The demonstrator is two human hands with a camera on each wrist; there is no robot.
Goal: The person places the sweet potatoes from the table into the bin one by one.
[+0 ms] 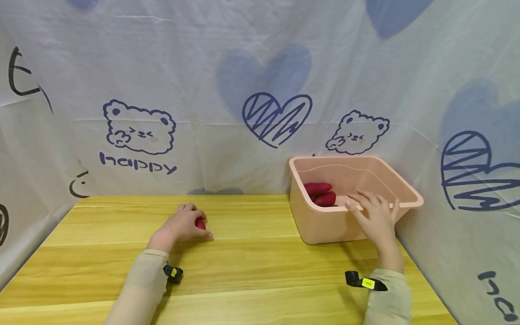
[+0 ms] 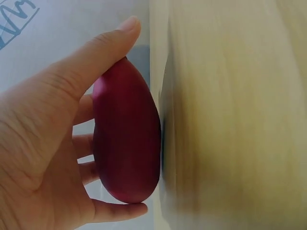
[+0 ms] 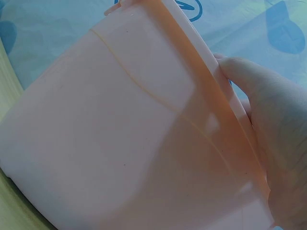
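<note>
My left hand [image 1: 184, 224] is low over the table at left of centre. It holds a red-skinned sweet potato [image 2: 127, 136], with the thumb over one end, the little finger at the other and more fingers behind. Only a small part of the sweet potato [image 1: 200, 223] shows in the head view. At the right, my right hand [image 1: 378, 216] rests over the near rim of a pink plastic bin [image 1: 337, 225], its fingers spread and loosely bent over the edge. Two more sweet potatoes [image 1: 324, 198] lie in the bin's left end.
The wooden table [image 1: 243, 271] runs back to a white cloth [image 1: 195, 90] printed with bears and hearts. This cloth also hangs close to the bin's right side. Each wrist wears a black strap with a small camera [image 1: 174, 274].
</note>
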